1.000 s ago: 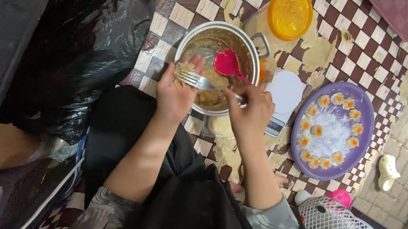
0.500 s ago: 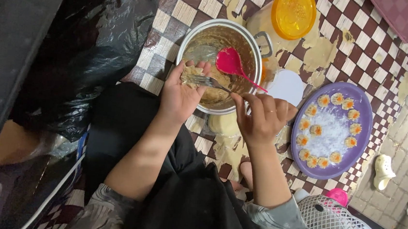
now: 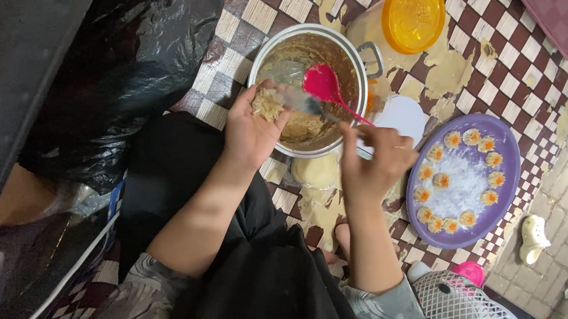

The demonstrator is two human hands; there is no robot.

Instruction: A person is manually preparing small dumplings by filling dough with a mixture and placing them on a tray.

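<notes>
Since the earlier frame the left hand (image 3: 251,126) has turned palm-up, now cupping a lump of filling (image 3: 268,103) at the metal pot (image 3: 276,44) rim. The right hand (image 3: 375,161) is pinching a fork (image 3: 310,105) against that lump. Beyond, a pink spoon (image 3: 323,85) is resting in the pot.
</notes>
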